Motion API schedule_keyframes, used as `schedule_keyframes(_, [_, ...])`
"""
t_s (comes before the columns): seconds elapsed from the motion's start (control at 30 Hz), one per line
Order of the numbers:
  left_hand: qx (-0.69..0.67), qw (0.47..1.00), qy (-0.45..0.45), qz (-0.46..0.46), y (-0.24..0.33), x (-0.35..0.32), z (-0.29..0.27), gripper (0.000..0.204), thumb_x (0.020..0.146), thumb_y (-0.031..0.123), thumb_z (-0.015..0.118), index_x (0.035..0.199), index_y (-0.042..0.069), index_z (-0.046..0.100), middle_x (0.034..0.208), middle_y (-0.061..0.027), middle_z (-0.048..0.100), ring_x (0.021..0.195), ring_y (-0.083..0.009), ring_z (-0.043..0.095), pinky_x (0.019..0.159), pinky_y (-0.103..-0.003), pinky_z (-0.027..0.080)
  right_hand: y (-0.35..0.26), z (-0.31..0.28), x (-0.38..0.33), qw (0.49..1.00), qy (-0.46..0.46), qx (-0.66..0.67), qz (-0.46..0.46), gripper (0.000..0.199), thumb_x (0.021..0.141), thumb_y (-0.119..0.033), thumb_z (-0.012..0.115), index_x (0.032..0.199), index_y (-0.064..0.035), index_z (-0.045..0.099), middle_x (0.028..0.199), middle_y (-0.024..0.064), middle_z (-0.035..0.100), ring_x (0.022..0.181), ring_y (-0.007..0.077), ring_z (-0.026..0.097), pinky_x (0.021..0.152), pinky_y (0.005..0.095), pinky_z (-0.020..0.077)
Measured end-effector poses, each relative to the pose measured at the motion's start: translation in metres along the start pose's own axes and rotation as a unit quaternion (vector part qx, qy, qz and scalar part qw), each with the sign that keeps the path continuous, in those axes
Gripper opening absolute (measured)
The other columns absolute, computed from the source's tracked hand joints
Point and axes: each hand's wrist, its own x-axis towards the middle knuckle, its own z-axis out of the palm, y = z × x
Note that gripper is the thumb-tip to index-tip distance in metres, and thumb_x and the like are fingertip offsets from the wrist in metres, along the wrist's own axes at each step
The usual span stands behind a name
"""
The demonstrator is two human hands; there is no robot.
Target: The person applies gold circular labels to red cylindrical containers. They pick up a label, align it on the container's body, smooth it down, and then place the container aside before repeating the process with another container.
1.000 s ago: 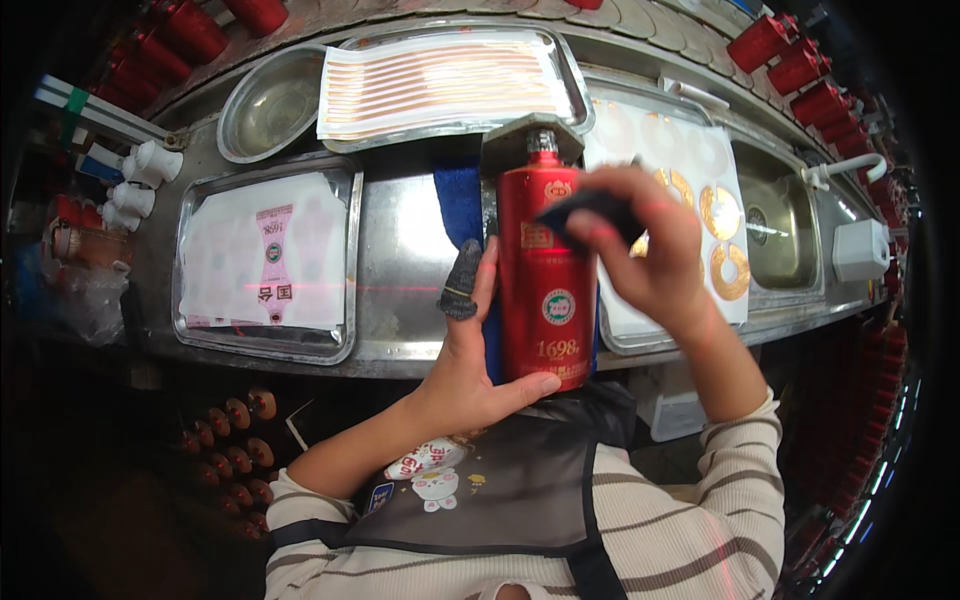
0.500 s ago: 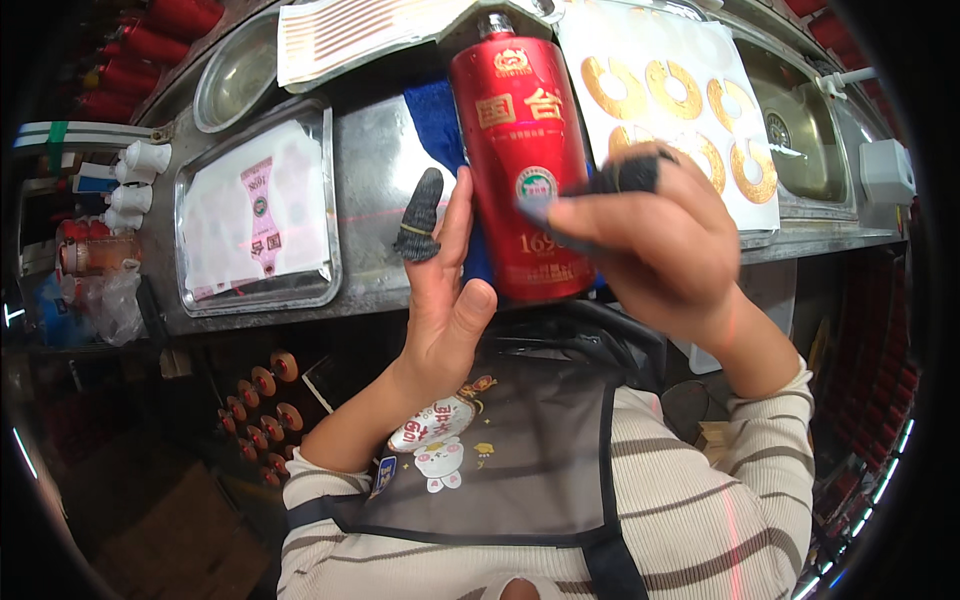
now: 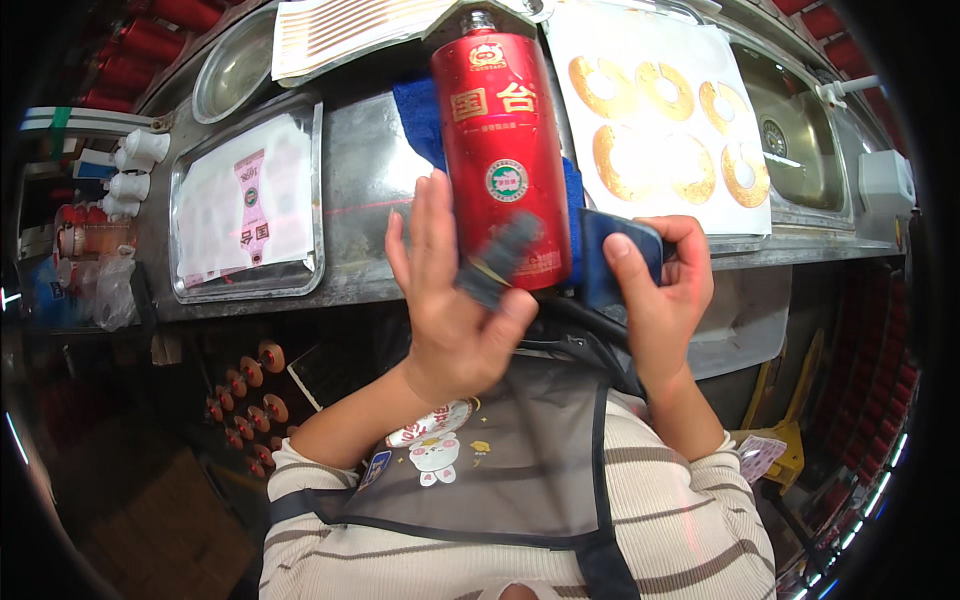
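A red bottle [image 3: 510, 130] with gold lettering and a round green-and-white emblem lies on the bench, its neck pointing away from me. My left hand [image 3: 440, 320] is open at its lower left. One finger, covered by a black finger cot [image 3: 500, 260], crosses the lower front of the bottle; whether it presses there I cannot tell. At the bottle's lower right, my right hand [image 3: 672, 295] grips a flat dark-blue scraper [image 3: 606, 262] between thumb and fingers. A blue cloth [image 3: 420, 120] shows beneath and beside the bottle.
On the left, a metal tray [image 3: 318, 190] holds pink-and-white decal sheets [image 3: 253, 205], with a round metal bowl [image 3: 232, 75] behind. A white sheet of gold ring decals [image 3: 665, 93] lies right, before a sink [image 3: 800, 150]. Striped sheets [image 3: 350, 35] lie at the back.
My right hand has drawn back from the bottle's front to its lower right, exposing the scraper. My left hand has turned, its covered finger swinging over the bottle's lower part.
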Motion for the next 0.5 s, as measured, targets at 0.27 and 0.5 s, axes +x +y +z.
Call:
schedule_keyframes(0.27, [0.16, 0.987, -0.008, -0.012, -0.001, -0.026, -0.002, 0.043, 0.095, 0.046, 0.063, 0.119, 0.014, 0.076, 0.158, -0.0401, 0.023, 0.15, -0.0548, 0.018, 0.113, -0.072, 0.0, 0.004, 0.0, 0.006, 0.997, 0.014, -0.045, -0.061, 0.023, 0.091, -0.003, 0.075, 0.104, -0.0007, 0.056, 0.094, 0.003, 0.063, 0.08, 0.0052, 0.057, 0.072, 0.0198, 0.0487])
schedule_keyframes(0.5, [0.141, 0.99, 0.008, -0.024, -0.003, -0.034, 0.0, 0.05, 0.093, 0.037, 0.069, 0.131, 0.006, 0.067, 0.157, -0.0405, 0.024, 0.148, -0.0536, 0.024, 0.115, -0.069, 0.005, 0.007, 0.033, -0.006, 0.955, 0.015, -0.187, -0.231, 0.023, 0.086, -0.007, 0.078, 0.098, -0.0004, 0.06, 0.082, 0.0074, 0.061, 0.071, 0.0116, 0.058, 0.065, 0.026, 0.0491])
